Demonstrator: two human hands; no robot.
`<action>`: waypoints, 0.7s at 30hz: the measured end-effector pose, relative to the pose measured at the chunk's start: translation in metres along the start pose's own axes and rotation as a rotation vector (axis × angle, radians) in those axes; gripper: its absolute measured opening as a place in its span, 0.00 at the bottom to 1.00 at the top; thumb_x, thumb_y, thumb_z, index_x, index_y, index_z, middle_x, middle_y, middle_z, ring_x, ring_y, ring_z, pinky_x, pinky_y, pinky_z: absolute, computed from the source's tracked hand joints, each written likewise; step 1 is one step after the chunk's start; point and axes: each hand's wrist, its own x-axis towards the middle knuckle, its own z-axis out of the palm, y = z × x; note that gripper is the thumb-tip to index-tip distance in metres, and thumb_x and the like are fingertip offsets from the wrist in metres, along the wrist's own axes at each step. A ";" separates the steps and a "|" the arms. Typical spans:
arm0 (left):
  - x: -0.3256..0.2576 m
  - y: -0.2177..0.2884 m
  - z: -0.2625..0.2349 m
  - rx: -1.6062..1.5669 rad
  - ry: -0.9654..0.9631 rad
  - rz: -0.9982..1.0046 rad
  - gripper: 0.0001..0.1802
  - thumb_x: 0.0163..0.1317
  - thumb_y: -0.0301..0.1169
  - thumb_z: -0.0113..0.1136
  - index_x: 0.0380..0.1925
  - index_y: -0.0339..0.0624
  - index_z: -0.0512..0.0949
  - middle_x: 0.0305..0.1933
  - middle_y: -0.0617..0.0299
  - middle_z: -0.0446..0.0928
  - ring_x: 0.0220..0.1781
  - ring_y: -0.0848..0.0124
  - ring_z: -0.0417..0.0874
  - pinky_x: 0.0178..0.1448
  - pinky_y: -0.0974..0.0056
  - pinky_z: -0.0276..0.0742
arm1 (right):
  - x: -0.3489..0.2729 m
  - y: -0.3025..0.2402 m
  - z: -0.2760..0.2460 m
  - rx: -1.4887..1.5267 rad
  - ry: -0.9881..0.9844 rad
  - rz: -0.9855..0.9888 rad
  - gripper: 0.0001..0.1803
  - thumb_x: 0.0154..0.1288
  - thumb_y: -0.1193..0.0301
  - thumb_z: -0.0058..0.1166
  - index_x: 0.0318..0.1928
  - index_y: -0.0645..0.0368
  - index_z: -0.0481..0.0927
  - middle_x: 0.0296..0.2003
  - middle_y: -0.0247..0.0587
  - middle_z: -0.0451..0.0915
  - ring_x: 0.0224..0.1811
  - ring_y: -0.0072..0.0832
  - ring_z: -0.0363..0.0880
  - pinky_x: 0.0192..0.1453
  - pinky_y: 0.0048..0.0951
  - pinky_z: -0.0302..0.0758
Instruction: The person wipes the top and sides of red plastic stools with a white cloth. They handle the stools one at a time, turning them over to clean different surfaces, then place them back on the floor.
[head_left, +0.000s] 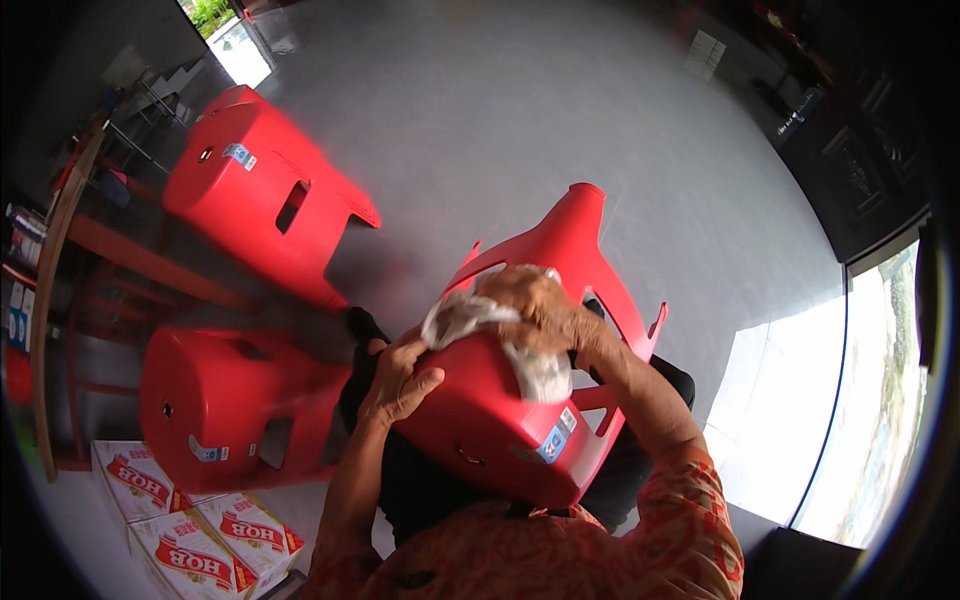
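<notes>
A red plastic stool (480, 400) lies tipped across my lap, with its legs pointing away from me and a blue-and-white label near its top. My left hand (402, 383) holds the stool's left side, thumb over the red surface and fingertips partly hidden. In my right hand (535, 308) is a white cloth (544, 378), bunched under the fingers and pressed against the stool's upward side. Part of the cloth hangs down toward the label. The right hand is slightly blurred.
Two more red stools stand to the left, one farther off (250, 180) and one nearer (215, 390). White-and-red cartons (190, 550) sit at the lower left. A wooden table (60, 260) borders the left side. Bright glass (860, 400) is at the right, above grey floor (480, 100).
</notes>
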 end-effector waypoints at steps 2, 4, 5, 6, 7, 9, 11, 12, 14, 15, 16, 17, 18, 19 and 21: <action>0.002 0.003 0.000 0.024 -0.002 -0.027 0.54 0.52 0.73 0.53 0.53 0.25 0.74 0.53 0.41 0.76 0.56 0.51 0.78 0.62 0.57 0.70 | -0.006 0.041 -0.006 -0.079 0.068 0.050 0.18 0.50 0.68 0.58 0.44 0.61 0.81 0.40 0.48 0.82 0.44 0.46 0.81 0.48 0.42 0.78; 0.004 0.006 0.002 0.046 0.031 -0.026 0.55 0.49 0.73 0.55 0.51 0.23 0.74 0.50 0.39 0.77 0.54 0.51 0.78 0.60 0.57 0.71 | -0.013 0.089 -0.009 -0.182 0.054 0.127 0.18 0.52 0.67 0.57 0.44 0.60 0.81 0.39 0.46 0.82 0.43 0.46 0.81 0.47 0.42 0.78; 0.005 0.008 0.001 0.036 0.031 -0.013 0.55 0.49 0.73 0.55 0.51 0.23 0.74 0.49 0.39 0.77 0.53 0.51 0.79 0.59 0.57 0.72 | -0.018 0.113 -0.012 -0.262 0.025 0.171 0.18 0.53 0.67 0.57 0.45 0.60 0.81 0.38 0.46 0.82 0.42 0.45 0.81 0.47 0.42 0.79; 0.005 0.007 0.000 0.029 0.035 -0.004 0.55 0.49 0.73 0.55 0.51 0.22 0.74 0.49 0.39 0.77 0.52 0.51 0.79 0.58 0.57 0.72 | -0.016 0.119 -0.021 -0.419 -0.066 0.147 0.20 0.55 0.70 0.56 0.50 0.42 0.83 0.41 0.40 0.78 0.43 0.39 0.80 0.44 0.37 0.79; 0.006 0.006 -0.001 0.022 0.040 0.005 0.55 0.49 0.73 0.55 0.51 0.22 0.74 0.48 0.39 0.77 0.52 0.51 0.79 0.58 0.56 0.73 | -0.013 0.125 -0.030 -0.487 -0.057 0.062 0.20 0.55 0.70 0.55 0.50 0.38 0.83 0.38 0.37 0.77 0.41 0.37 0.80 0.39 0.34 0.79; 0.009 0.005 -0.002 0.038 0.021 0.038 0.56 0.48 0.73 0.56 0.51 0.22 0.74 0.47 0.40 0.77 0.49 0.52 0.80 0.55 0.56 0.74 | -0.018 0.151 -0.044 -0.508 -0.079 0.201 0.20 0.56 0.70 0.55 0.51 0.39 0.82 0.37 0.37 0.77 0.40 0.37 0.80 0.38 0.36 0.78; 0.010 0.004 -0.001 0.039 0.007 0.053 0.56 0.48 0.73 0.56 0.50 0.22 0.74 0.46 0.41 0.77 0.48 0.52 0.80 0.54 0.56 0.75 | -0.031 0.205 -0.048 -0.364 -0.016 0.513 0.17 0.59 0.67 0.54 0.49 0.40 0.83 0.40 0.38 0.79 0.42 0.37 0.80 0.41 0.36 0.77; 0.011 0.005 -0.001 0.031 0.013 0.072 0.57 0.47 0.74 0.56 0.50 0.22 0.74 0.46 0.41 0.77 0.47 0.53 0.80 0.53 0.56 0.75 | -0.031 0.221 -0.055 -0.363 0.004 0.581 0.15 0.60 0.63 0.54 0.48 0.39 0.83 0.42 0.38 0.80 0.44 0.37 0.80 0.44 0.36 0.77; 0.007 0.006 -0.004 0.040 0.017 0.038 0.57 0.47 0.74 0.56 0.49 0.21 0.74 0.45 0.41 0.77 0.46 0.53 0.80 0.53 0.56 0.75 | -0.008 0.210 -0.058 -0.426 0.029 0.817 0.13 0.62 0.55 0.54 0.44 0.38 0.84 0.45 0.33 0.82 0.53 0.36 0.78 0.53 0.37 0.74; 0.008 0.007 -0.003 0.032 0.005 0.041 0.57 0.47 0.74 0.57 0.49 0.21 0.74 0.44 0.41 0.77 0.46 0.53 0.80 0.53 0.56 0.75 | -0.004 0.204 -0.070 -0.543 0.043 0.907 0.13 0.59 0.52 0.54 0.42 0.37 0.85 0.44 0.28 0.84 0.60 0.37 0.73 0.58 0.41 0.71; 0.009 0.007 -0.002 0.039 -0.010 0.057 0.56 0.47 0.73 0.57 0.48 0.21 0.74 0.44 0.42 0.77 0.46 0.53 0.80 0.52 0.56 0.75 | -0.019 0.236 -0.074 -0.595 0.077 0.865 0.14 0.59 0.52 0.55 0.41 0.38 0.85 0.44 0.29 0.84 0.62 0.37 0.71 0.59 0.41 0.71; 0.012 0.006 -0.001 0.032 -0.019 0.058 0.56 0.47 0.73 0.56 0.48 0.21 0.74 0.44 0.42 0.77 0.46 0.52 0.80 0.53 0.55 0.75 | -0.027 0.252 -0.075 -0.598 0.127 0.905 0.14 0.58 0.52 0.55 0.41 0.39 0.85 0.44 0.30 0.84 0.61 0.37 0.72 0.59 0.41 0.71; 0.013 0.008 0.000 0.029 -0.021 0.057 0.55 0.47 0.73 0.56 0.48 0.21 0.75 0.44 0.42 0.77 0.46 0.52 0.80 0.53 0.55 0.74 | -0.032 0.268 -0.074 -0.596 0.177 0.938 0.14 0.57 0.53 0.55 0.41 0.40 0.85 0.43 0.32 0.84 0.60 0.38 0.73 0.58 0.41 0.71; 0.015 0.008 0.001 0.023 -0.023 0.059 0.55 0.47 0.73 0.56 0.48 0.22 0.75 0.44 0.42 0.77 0.46 0.52 0.80 0.53 0.55 0.74 | -0.037 0.284 -0.074 -0.596 0.227 0.970 0.15 0.56 0.53 0.55 0.41 0.41 0.85 0.43 0.33 0.84 0.59 0.39 0.75 0.58 0.41 0.72; 0.010 0.009 -0.002 0.041 -0.002 0.047 0.54 0.48 0.72 0.56 0.49 0.23 0.75 0.45 0.42 0.76 0.46 0.51 0.79 0.53 0.55 0.74 | -0.003 0.242 -0.070 -0.393 0.227 1.152 0.15 0.56 0.54 0.55 0.41 0.42 0.85 0.43 0.34 0.84 0.55 0.40 0.77 0.55 0.41 0.73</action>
